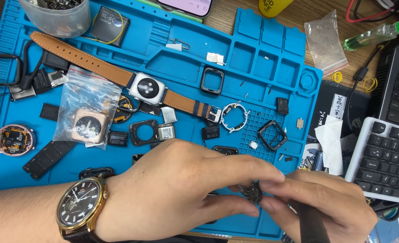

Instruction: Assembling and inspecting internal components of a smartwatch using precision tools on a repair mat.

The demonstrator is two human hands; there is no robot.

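Only the head cam here, so one view. My left hand (172, 189) sits at the near edge of the blue work mat (172, 81), thumb and forefinger pressed together on a small dark metal part (253, 192), some tiny watch piece, too small to tell more. My right hand (330, 202) comes in from the near right corner, fingers closed round a dark tool handle (309, 222), with the fingertips meeting that same part. So both hands are pinching, and the part is held up just above the mat's near edge, between the two hands.

How far along? My guess is mid-job: the part is out and in hand, but I can't see it fitted into anything yet. Plenty lies in pieces on the mat: a white smartwatch on a tan leather strap (147, 87) running diagonally across the middle, a rose-gold watch body in a clear bag (88, 123) toward the left, square black frames (271, 134) on the gridded patch at right, a round silver ring (233, 116) near the strap buckle. A keyboard (381, 162) sits off the mat's right edge. There's a gold wristwatch (80, 204) on my left wrist.
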